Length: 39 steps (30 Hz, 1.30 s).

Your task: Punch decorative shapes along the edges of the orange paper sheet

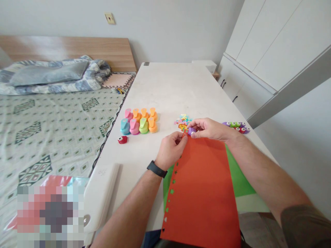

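An orange-red paper sheet [201,186] lies over a green sheet [240,172], and its near end hangs past the table edge. Small shapes, among them stars, are cut out in a row along its left side. My left hand [172,148] pinches the sheet's far left corner. In my right hand [208,129] is a small purple craft punch [191,131], held at the far edge of the sheet beside my left fingertips. Whether the paper sits inside the punch's slot is hidden by my fingers. Just beyond is a pile of colourful paper cutouts [184,119].
Several lever craft punches [139,121] stand in two rows on the left, with a red punch [122,139] nearer me. More small punches [236,125] sit right, partly behind my forearm. A long white device [102,196] lies at the table's [168,86] left edge, beside a bed [62,120].
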### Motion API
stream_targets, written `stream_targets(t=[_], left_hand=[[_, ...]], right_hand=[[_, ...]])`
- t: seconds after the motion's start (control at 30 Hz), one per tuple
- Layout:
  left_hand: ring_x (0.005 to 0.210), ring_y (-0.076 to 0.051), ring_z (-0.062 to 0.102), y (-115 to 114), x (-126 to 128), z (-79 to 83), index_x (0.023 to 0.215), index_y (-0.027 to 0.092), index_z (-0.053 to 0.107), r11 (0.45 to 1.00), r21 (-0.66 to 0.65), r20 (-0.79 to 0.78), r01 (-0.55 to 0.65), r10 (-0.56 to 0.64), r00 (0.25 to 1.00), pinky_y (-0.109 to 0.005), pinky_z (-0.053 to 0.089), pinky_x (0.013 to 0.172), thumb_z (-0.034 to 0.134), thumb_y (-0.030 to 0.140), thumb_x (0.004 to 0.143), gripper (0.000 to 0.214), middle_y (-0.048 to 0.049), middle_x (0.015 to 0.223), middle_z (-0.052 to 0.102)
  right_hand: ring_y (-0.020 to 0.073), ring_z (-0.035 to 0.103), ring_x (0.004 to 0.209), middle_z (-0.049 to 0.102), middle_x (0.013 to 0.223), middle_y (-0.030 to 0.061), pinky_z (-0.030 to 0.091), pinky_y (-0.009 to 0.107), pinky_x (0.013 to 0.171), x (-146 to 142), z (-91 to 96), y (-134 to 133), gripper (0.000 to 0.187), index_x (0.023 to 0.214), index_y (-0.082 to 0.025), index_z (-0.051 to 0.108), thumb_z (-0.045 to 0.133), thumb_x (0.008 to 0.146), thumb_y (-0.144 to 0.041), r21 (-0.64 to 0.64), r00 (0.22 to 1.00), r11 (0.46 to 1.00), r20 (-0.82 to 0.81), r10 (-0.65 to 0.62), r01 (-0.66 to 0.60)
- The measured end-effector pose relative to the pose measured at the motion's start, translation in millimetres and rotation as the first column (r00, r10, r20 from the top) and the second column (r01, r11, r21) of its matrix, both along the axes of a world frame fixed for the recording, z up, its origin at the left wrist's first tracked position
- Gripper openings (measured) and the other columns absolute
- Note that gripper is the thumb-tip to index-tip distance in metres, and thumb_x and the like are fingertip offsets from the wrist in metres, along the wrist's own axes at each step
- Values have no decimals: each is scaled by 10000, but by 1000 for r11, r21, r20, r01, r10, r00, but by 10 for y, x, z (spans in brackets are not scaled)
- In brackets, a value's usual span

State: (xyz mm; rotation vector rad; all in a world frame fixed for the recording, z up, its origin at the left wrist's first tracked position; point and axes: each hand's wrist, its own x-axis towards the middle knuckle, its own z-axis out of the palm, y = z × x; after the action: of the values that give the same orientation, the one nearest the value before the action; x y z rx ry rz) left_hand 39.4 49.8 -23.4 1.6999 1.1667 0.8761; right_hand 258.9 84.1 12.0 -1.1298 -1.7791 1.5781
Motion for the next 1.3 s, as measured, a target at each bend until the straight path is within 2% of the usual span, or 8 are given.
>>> stream_targets(t=[0.27,0.53,0.93,1.3], left_hand=[[572,-111,470,-6,1,29,879,169,691,1000,-19,19,5,-5,1000,-216,336,515,581,469,937,325,12,653,579],[561,-114,463,-12,0,47,864,169,699,1000,-31,24,-3,4,1000,-223,336,516,598,500,917,351,13,638,579],[570,-113,456,-12,13,59,853,165,687,1000,-27,13,-2,3,1000,-223,329,525,591,485,922,341,14,641,570],[563,-117,464,-15,0,41,866,169,700,999,-30,28,10,-9,1000,-226,332,515,599,503,914,353,9,640,586]], right_hand=[[144,624,823,717,951,31,492,292,807,-26,44,-17,377,1101,-164,707,825,769,-296,-38,1000,999,-19,-5,4],[128,599,751,694,863,8,462,272,741,-38,44,-10,358,1052,-157,718,842,738,-274,-36,1000,999,-20,-23,22],[127,594,744,693,842,5,452,276,744,-57,36,-8,341,1001,-151,718,850,710,-269,-48,998,998,-23,-51,50],[125,582,692,680,784,-12,436,268,683,-61,2,14,290,944,-161,716,838,700,-260,-31,998,998,32,-54,55]])
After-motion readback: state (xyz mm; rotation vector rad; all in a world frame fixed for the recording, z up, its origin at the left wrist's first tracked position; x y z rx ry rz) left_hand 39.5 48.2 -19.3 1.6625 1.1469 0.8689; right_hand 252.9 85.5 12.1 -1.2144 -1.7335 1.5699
